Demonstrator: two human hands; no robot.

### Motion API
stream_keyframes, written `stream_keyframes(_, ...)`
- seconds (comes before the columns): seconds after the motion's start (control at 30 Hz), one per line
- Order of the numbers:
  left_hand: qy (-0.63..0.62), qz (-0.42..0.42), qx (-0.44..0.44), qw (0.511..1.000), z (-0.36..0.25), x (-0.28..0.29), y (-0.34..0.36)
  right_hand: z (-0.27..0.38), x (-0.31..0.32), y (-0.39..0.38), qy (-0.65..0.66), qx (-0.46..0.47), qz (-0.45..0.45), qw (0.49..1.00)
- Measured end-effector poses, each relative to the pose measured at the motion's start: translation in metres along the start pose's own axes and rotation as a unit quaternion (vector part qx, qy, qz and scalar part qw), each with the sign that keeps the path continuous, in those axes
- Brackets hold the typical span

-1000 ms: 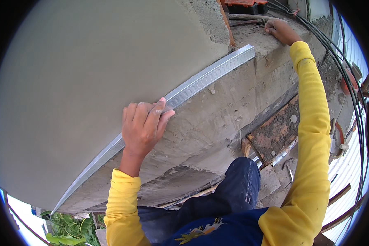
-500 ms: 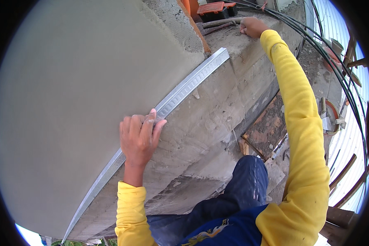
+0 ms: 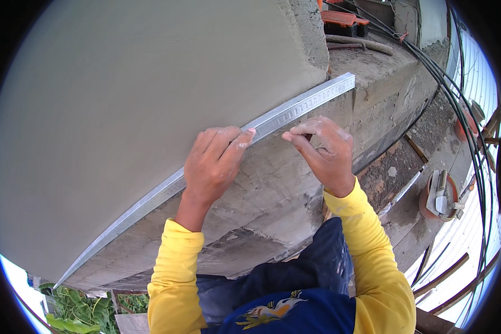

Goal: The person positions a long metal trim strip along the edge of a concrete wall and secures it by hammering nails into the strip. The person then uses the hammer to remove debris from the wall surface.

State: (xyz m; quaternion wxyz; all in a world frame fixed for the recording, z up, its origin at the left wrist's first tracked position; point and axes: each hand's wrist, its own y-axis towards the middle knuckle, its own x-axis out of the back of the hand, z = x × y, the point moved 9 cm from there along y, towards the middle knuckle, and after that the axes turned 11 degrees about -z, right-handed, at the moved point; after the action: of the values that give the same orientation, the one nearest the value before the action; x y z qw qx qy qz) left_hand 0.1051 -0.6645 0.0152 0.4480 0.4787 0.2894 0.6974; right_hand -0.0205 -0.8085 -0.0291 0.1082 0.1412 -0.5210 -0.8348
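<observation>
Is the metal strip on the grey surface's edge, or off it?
On: the metal strip lies along the edge of the grey surface, under the left hand.

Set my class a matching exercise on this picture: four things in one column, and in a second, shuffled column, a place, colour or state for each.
Column one
1. Metal strip
2. Left hand
3. Box
4. Right hand

Column two
A. Black with an orange lid
B. Thumb and forefinger pinched together, not over the metal strip
C. Laid over the metal strip
D. Silvery, running along the edge of the smooth grey surface

Right pairs: 1-D, 2-C, 3-A, 4-B
</observation>
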Motion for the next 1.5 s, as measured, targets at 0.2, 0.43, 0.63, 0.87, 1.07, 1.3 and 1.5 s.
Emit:
stream_keyframes(0.2, -0.019, 0.013, -0.029, 0.999, -0.005, -0.003, 0.002, 0.016, -0.034, -0.023, -0.008, 0.095, -0.042, 0.995)
stream_keyframes(0.43, 0.007, 0.024, -0.019, 1.0, -0.008, -0.006, 0.005, 0.024, -0.042, -0.027, 0.004, 0.13, 0.002, 0.992)
stream_keyframes(0.63, 0.005, 0.025, -0.011, 1.0, -0.003, 0.0, 0.002, -0.004, 0.008, 0.022, -0.021, 0.094, -0.03, 0.995)
stream_keyframes(0.87, -0.017, -0.003, -0.014, 1.0, -0.003, -0.008, 0.009, -0.272, 0.098, 0.172, -0.44, -0.017, 0.069, 0.895)
stream_keyframes(1.07, -0.009, 0.032, -0.026, 0.999, -0.004, -0.015, -0.011, -0.256, 0.156, 0.143, -0.405, 0.053, 0.03, 0.912)
stream_keyframes(1.3, 0.049, 0.049, -0.087, 0.994, -0.012, -0.011, -0.003, -0.232, 0.423, -0.173, -0.521, -0.305, -0.132, 0.786)
stream_keyframes(1.5, 0.02, 0.048, -0.052, 0.997, -0.01, -0.029, -0.006, -0.184, 0.548, -0.643, -0.586, -0.704, 0.131, 0.38)
